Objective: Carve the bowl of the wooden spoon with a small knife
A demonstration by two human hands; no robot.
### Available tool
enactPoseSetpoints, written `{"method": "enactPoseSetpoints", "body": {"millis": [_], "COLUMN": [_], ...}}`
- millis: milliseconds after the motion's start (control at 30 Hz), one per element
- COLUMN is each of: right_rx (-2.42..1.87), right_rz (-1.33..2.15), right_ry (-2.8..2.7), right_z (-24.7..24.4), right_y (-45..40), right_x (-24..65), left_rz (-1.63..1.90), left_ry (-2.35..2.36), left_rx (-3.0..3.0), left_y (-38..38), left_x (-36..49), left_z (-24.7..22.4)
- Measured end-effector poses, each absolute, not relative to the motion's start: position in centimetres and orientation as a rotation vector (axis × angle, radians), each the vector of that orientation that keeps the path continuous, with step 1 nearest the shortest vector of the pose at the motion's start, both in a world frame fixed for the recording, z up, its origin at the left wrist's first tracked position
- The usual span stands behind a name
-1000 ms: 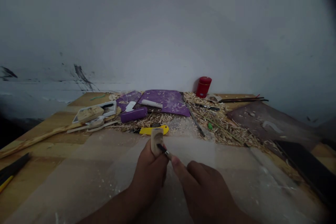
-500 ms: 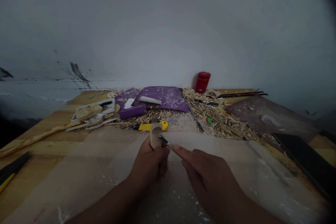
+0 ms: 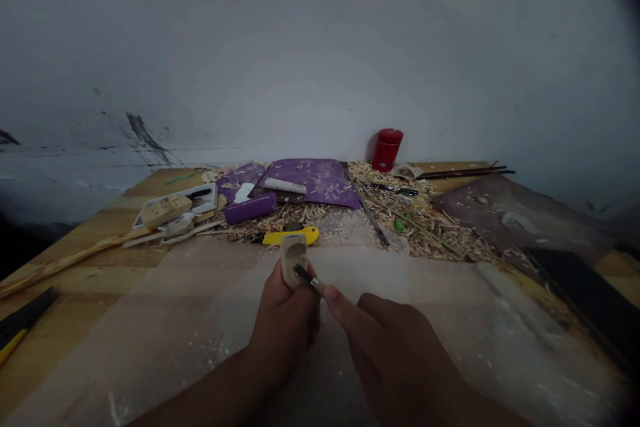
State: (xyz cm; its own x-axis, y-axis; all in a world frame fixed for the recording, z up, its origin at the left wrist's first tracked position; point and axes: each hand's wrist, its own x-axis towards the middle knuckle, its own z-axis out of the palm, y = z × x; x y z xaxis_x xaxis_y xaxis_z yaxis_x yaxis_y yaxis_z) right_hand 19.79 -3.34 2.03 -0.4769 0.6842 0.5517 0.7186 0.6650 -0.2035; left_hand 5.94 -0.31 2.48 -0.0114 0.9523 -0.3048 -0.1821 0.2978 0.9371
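Low in the middle of the view, my left hand (image 3: 289, 323) is closed around a pale piece of wood (image 3: 293, 252) with a hollow in its upper face. My right hand (image 3: 387, 340) grips a carving knife (image 3: 311, 280), its index finger stretched along the handle. The dark blade tip rests on the wood, at the lower part of the hollow. Most of the handle is hidden inside my right hand, and the wood's lower end is covered by my left fingers. Just beyond the wood lies a yellow utility knife (image 3: 305, 235).
Wood shavings (image 3: 435, 230) cover the back of the table around a purple sheet (image 3: 320, 180). A red canister (image 3: 387, 150) stands by the wall. At left are a white tray (image 3: 215, 197) and a long stick (image 3: 75, 260). A dark flat slab (image 3: 585, 293) lies at right.
The knife tip has moved down and slightly left on the wood, and its blade now touches lower in the hollow. The wood is tilted a little more leftward. The view has shifted slightly.
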Motion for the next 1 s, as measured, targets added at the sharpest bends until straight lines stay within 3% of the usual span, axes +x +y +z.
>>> {"method": "enactPoseSetpoints", "body": {"millis": [267,467,733,1000], "right_rx": [-1.040,-1.144,-1.203,-1.133], "right_rz": [0.089,-0.256,0.350,0.311], "right_ry": [-2.215,-2.300,-2.212,-2.308], "right_z": [1.9,2.0,2.5,3.5], "right_y": [-3.6,-3.4,-2.8,-3.5], "right_x": [19.3,19.3,20.0,20.8], "left_rz": [1.153,1.059,1.070,1.098], "left_ry": [1.260,1.194,1.128,1.048], "left_rx": [0.782,0.788,0.787,0.802], "left_y": [-0.6,-1.0,-0.2,-0.2], "left_x": [5.9,6.6,6.1,5.3], "left_z": [2.6,2.6,1.8,1.8]}}
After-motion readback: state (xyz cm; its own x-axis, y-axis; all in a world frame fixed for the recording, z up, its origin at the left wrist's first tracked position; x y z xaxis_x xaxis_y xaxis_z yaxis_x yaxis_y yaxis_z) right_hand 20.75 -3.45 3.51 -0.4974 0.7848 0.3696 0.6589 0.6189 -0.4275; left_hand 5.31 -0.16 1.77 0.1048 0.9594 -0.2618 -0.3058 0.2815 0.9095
